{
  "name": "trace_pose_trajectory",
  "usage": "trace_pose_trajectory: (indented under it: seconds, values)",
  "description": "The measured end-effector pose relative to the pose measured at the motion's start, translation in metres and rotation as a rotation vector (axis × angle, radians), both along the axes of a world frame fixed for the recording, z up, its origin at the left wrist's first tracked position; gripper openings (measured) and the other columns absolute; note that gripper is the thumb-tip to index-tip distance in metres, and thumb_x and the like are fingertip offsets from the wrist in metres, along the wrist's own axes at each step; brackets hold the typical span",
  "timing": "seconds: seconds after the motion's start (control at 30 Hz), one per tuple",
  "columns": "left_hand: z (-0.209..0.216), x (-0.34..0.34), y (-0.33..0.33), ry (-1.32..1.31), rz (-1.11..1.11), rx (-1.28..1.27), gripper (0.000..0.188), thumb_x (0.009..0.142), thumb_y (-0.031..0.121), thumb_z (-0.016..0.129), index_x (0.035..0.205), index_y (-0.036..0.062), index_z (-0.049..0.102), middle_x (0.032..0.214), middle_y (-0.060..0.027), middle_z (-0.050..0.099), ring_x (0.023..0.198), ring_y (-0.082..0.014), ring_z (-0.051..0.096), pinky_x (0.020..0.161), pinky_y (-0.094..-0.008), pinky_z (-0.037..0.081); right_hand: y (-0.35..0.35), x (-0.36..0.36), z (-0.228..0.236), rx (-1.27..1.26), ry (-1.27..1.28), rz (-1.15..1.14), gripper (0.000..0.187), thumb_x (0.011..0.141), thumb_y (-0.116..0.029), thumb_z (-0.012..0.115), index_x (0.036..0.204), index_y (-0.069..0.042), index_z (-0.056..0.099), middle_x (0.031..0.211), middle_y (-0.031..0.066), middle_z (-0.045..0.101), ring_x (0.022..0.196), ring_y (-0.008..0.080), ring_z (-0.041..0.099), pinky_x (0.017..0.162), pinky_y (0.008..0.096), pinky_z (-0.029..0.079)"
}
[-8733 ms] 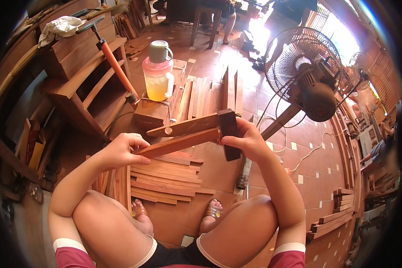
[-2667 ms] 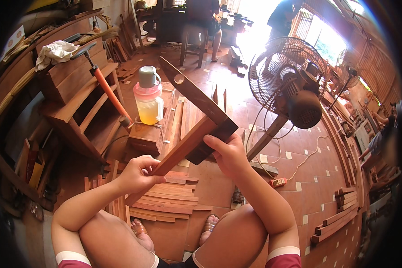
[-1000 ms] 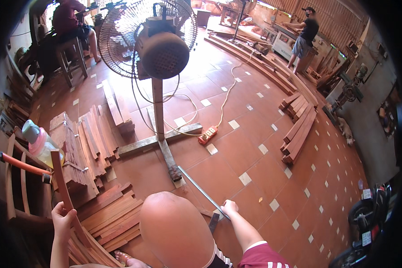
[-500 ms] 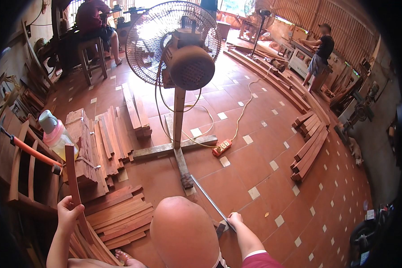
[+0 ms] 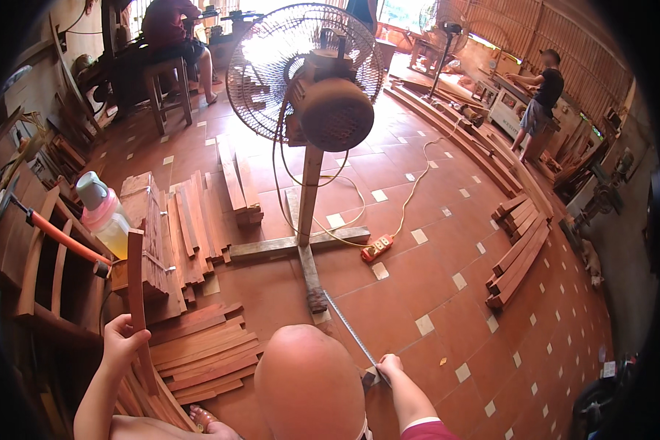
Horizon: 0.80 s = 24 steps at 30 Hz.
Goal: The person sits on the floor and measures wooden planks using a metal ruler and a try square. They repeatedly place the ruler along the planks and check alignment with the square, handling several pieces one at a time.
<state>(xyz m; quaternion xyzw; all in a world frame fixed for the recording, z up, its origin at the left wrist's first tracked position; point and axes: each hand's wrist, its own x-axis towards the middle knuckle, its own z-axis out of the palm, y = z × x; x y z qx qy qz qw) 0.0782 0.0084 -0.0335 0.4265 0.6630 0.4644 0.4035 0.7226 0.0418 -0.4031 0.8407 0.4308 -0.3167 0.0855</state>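
Note:
My left hand [image 5: 122,339] is closed round a slim reddish-brown wooden strip [image 5: 136,275], which stands nearly upright. Low down at the right, my right hand [image 5: 389,366] pinches a tape measure [image 5: 352,332]. Its pale blade runs slantwise up over the tiles to near the front foot of the fan stand [image 5: 309,275]. Beside the right hand lies a dark piece [image 5: 375,376], partly hidden, whose kind I cannot make out. My raised bare knee [image 5: 312,374] is between the hands. Several loose wooden strips [image 5: 209,356] lie side by side on the floor near my left hand.
A large pedestal fan [image 5: 330,103] stands ahead; its cord loops near an orange power strip [image 5: 376,248]. At left are a pink-and-clear jug [image 5: 110,224], an orange-handled tool [image 5: 62,233] and bundled wood [image 5: 145,205]. More strips [image 5: 519,253] lie right. Two people work farther back.
The whole view has shifted slightly, so the scene sits farther right. My left hand still holds the wooden strip, and my right hand still holds the tape measure.

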Motion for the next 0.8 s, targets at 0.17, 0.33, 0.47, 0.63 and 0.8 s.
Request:
trace_pose_trajectory:
  seconds: [0.17, 0.33, 0.47, 0.63, 0.8]
  values:
    - [-0.008, -0.004, -0.001, -0.003, 0.004, 0.011, 0.025, 0.079, 0.010, 0.083, 0.098, 0.0056, 0.067, 0.077, 0.0032, 0.065, 0.067, -0.0048, 0.058, 0.062, -0.0217, 0.047, 0.004, 0.000, -0.003, -0.057, 0.017, 0.008, 0.015, 0.076, -0.022, 0.075, 0.090, -0.021, 0.079, 0.102, 0.0078, 0.075, 0.098, 0.0250, 0.071, 0.089, 0.0386, 0.056]
    - [-0.009, -0.004, 0.000, -0.010, 0.000, 0.011, 0.025, 0.079, 0.010, 0.083, 0.098, 0.0056, 0.068, 0.077, 0.0035, 0.065, 0.067, -0.0048, 0.058, 0.062, -0.0217, 0.047, 0.004, 0.006, -0.012, -0.076, 0.035, 0.022, 0.016, 0.076, -0.023, 0.075, 0.091, -0.021, 0.079, 0.103, 0.0079, 0.075, 0.099, 0.0253, 0.071, 0.090, 0.0390, 0.056]
    - [-0.007, -0.004, -0.001, -0.008, 0.009, 0.013, 0.025, 0.079, 0.010, 0.082, 0.098, 0.0057, 0.067, 0.077, 0.0038, 0.065, 0.067, -0.0047, 0.058, 0.062, -0.0216, 0.047, 0.006, 0.001, -0.008, -0.060, 0.022, 0.041, 0.017, 0.076, -0.025, 0.074, 0.092, -0.022, 0.079, 0.104, 0.0076, 0.075, 0.100, 0.0253, 0.071, 0.090, 0.0394, 0.056]
    - [-0.006, -0.004, -0.001, -0.010, 0.010, 0.012, 0.025, 0.079, 0.010, 0.083, 0.098, 0.0058, 0.067, 0.077, 0.0036, 0.065, 0.067, -0.0047, 0.058, 0.062, -0.0217, 0.047, 0.008, 0.001, -0.008, -0.050, 0.013, 0.072, 0.018, 0.076, -0.027, 0.076, 0.092, -0.022, 0.079, 0.103, 0.0061, 0.075, 0.099, 0.0237, 0.071, 0.089, 0.0386, 0.056]
    - [-0.008, -0.006, -0.001, -0.003, 0.001, 0.011, 0.026, 0.079, 0.011, 0.083, 0.098, 0.0059, 0.067, 0.077, 0.0032, 0.065, 0.067, -0.0050, 0.059, 0.062, -0.0218, 0.047, 0.008, 0.001, -0.017, -0.032, -0.017, 0.092, 0.019, 0.074, -0.028, 0.079, 0.091, -0.019, 0.078, 0.097, 0.0049, 0.076, 0.094, 0.0213, 0.072, 0.087, 0.0372, 0.056]
